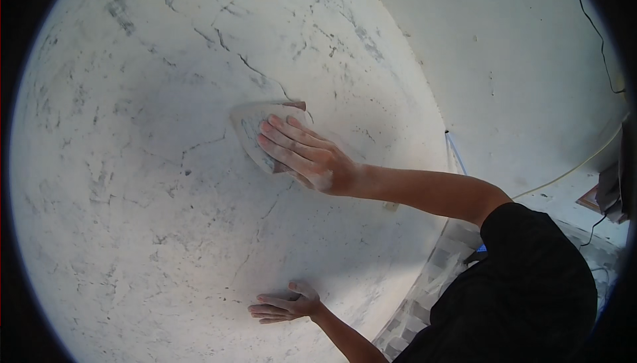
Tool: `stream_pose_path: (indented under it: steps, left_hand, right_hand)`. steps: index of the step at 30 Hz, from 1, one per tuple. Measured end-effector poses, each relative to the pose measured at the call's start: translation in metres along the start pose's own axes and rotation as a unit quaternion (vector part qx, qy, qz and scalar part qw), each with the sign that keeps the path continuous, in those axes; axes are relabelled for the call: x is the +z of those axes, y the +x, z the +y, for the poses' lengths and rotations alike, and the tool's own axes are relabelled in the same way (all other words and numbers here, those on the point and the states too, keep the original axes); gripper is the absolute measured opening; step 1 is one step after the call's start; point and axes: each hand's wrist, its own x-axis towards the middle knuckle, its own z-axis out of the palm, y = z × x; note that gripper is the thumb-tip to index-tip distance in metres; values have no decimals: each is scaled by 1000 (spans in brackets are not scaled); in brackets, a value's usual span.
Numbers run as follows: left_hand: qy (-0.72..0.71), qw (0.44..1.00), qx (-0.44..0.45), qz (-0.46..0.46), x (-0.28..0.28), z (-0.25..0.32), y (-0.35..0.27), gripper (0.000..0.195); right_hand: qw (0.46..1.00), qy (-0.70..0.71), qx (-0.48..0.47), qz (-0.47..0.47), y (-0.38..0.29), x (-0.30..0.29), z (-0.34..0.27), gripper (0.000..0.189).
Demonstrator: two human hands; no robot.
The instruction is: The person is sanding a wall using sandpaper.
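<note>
A cracked, patchy whitish plastered wall [174, 223] fills most of the picture. Under the fingers of my right hand [308, 154] lies a pale, dust-covered pad or folded sheet [251, 131] with reddish-brown edges, possibly sandpaper, pressed flat to the wall. The fingers stretch over its face, and the thumb side is at its lower edge. White dust coats this hand. Lower down, my left hand [286, 306] rests on or very close to the wall with fingers spread and thumb raised, holding nothing. Dark cracks run above the pad and below it.
A smooth pale surface [477, 64] meets the wall at the right. A black cable [592, 19] and a yellowish cord [572, 170] run there, near a blue strip [456, 154]. Dark draped cloth [611, 191] hangs at the far right. Grey-white checkered flooring [415, 308] with clear plastic shows below.
</note>
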Motion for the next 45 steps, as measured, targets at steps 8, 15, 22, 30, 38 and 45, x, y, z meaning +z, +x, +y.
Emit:
stream_pose_path:
  steps: [8,15,22,30,38,45]
  left_hand:
    - [-1,1000,2,4,4,0,-1,73]
    - [-5,1000,-5,0,1,-3,-3,74]
    - [1,1000,2,-2,2,2,-1,73]
    - [10,1000,-1,-4,0,-2,-2,73]
    - [-3,1000,0,5,2,0,-4,72]
    - [-18,1000,11,9,1,0,0,72]
  right_hand:
    - [997,1,-1,-75,-89,-11,2,58]
    - [999,-22,43,-24,-37,-1,-13,59]
    - [998,-9,24,-62,-66,-9,-2,61]
    - [998,-11,41,-35,-60,-6,-7,60]
    - [999,-13,40,-7,-19,0,-2,61]
    - [995,-8,60,-78,-66,-8,-1,67]
